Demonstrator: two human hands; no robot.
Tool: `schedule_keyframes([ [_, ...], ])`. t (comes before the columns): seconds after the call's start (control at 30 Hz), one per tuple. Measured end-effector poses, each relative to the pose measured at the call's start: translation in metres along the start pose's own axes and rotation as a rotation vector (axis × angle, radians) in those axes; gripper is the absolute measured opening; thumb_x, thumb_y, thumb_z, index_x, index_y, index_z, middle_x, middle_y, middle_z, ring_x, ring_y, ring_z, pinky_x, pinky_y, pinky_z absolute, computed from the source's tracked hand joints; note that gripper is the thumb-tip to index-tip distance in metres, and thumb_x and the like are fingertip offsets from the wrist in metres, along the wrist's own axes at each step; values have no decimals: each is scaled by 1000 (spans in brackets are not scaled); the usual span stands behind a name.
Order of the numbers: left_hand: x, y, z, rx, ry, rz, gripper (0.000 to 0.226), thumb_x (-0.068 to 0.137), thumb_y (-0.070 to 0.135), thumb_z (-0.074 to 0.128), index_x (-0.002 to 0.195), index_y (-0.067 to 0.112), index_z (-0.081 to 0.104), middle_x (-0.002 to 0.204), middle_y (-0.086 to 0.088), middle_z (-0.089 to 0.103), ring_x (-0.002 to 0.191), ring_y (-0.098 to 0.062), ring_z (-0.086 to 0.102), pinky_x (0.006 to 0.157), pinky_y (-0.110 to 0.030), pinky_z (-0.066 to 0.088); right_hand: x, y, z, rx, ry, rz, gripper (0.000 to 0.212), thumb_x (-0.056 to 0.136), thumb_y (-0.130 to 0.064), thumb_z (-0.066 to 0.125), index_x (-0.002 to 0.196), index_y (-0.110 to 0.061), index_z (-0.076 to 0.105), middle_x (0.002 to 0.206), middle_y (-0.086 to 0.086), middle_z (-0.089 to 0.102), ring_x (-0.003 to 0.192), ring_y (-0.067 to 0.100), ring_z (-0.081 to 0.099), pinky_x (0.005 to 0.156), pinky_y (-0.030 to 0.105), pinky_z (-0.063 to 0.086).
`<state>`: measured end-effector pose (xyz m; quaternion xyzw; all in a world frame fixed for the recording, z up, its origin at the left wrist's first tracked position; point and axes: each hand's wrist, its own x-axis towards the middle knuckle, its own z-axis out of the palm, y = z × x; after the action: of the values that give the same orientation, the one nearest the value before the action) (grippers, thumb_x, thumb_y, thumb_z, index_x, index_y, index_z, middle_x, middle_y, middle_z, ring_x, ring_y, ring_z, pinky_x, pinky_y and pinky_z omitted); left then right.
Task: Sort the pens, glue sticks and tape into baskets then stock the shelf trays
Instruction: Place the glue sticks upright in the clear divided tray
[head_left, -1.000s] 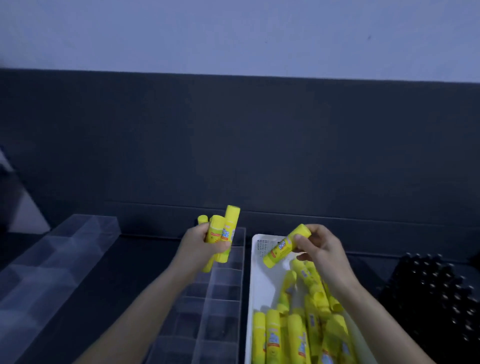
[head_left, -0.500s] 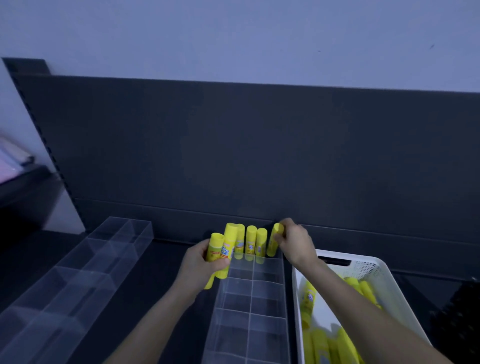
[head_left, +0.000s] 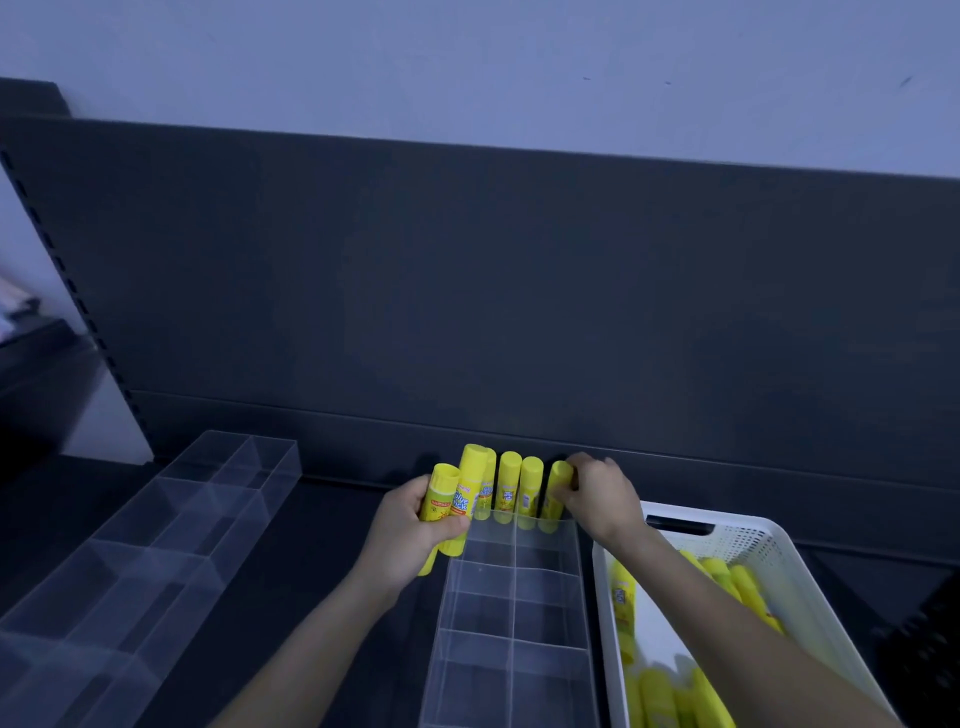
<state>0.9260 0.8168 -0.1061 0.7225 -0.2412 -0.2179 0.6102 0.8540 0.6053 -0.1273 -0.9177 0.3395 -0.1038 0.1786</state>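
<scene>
One clear divided plastic tray (head_left: 511, 613), far row holding upright yellow glue sticks (head_left: 508, 488); right hand (head_left: 602, 499) pinches the rightmost stick (head_left: 557, 480). Beside it, left hand (head_left: 410, 525) grips a yellow bundle (head_left: 457, 499). At right, white perforated basket (head_left: 769, 551) of loose glue sticks (head_left: 727, 577); at left, second clear tray (head_left: 156, 545).

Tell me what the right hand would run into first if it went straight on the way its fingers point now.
Probably the next upright yellow glue stick in the back row of the clear divided tray: the right hand, pinching its own yellow glue stick, points left and away. Depth is unclear.
</scene>
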Motion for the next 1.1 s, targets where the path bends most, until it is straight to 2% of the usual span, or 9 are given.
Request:
schedule_keyframes([
  [0.17,-1,1,-4,-21,-19,4,23,77,-1,69,85,19,64,78,5,68,72,-7,63,63,-15,51,-15,-11,-21,132,92,-79,37,86,-23,61,121,-11,57,108,9,66,113,26,49,83,32,44],
  [0.33,-2,4,-5,-67,-75,42,22,76,-4,69,86,15,65,72,7,68,65,2,63,60,-13,50,-36,-47,-44,344,208,-201,21,85,-23,65,102,-10,67,94,3,69,98,20,56,82,28,45],
  [0.4,-2,5,-5,-95,-86,60,22,76,-5,69,85,14,65,71,7,68,63,2,63,59,-13,49,-43,-62,-49,539,102,-195,21,83,-21,67,100,-9,68,87,0,66,87,16,59,76,21,45],
  [0.47,-3,6,-4,-104,-99,75,22,76,-6,69,86,14,65,72,6,68,65,0,63,60,-13,49,-49,-73,-50,742,-118,-188,26,82,-19,69,105,-8,65,85,0,63,80,15,59,71,23,47],
  [0.6,-5,6,-7,-73,-121,80,22,77,-3,69,88,16,65,72,8,68,67,0,63,63,-13,49,-52,-79,-47,827,-276,-245,6,84,-11,66,90,-14,63,75,5,58,58,14,55,44,24,43],
  [0.73,-5,-1,-24,36,3,52,17,86,9,63,102,13,59,80,0,63,71,-11,61,67,-19,47,-43,-73,-37,717,-121,-183,9,83,-11,66,82,-17,60,76,4,66,69,26,63,63,38,49],
  [0.87,-9,-8,-37,106,32,-39,16,95,21,49,103,8,50,77,-3,49,66,-15,48,63,-25,43,-36,-65,-12,454,-92,-151,14,83,-12,65,95,-10,60,82,4,65,78,20,60,65,24,47],
  [0.97,-11,-9,-39,26,3,-156,7,92,15,44,94,11,49,78,-2,50,69,-15,49,68,-27,39,-37,-64,5,334,-129,-178,20,85,-14,62,102,-4,59,88,8,64,87,23,60,75,26,44],
  [1.1,-13,-14,-45,66,-42,-84,10,90,14,52,97,8,55,86,-3,54,82,-16,53,79,-30,41,-40,-63,19,227,-127,-206,27,87,-18,61,112,-8,57,97,12,68,87,24,61,70,22,40],
])
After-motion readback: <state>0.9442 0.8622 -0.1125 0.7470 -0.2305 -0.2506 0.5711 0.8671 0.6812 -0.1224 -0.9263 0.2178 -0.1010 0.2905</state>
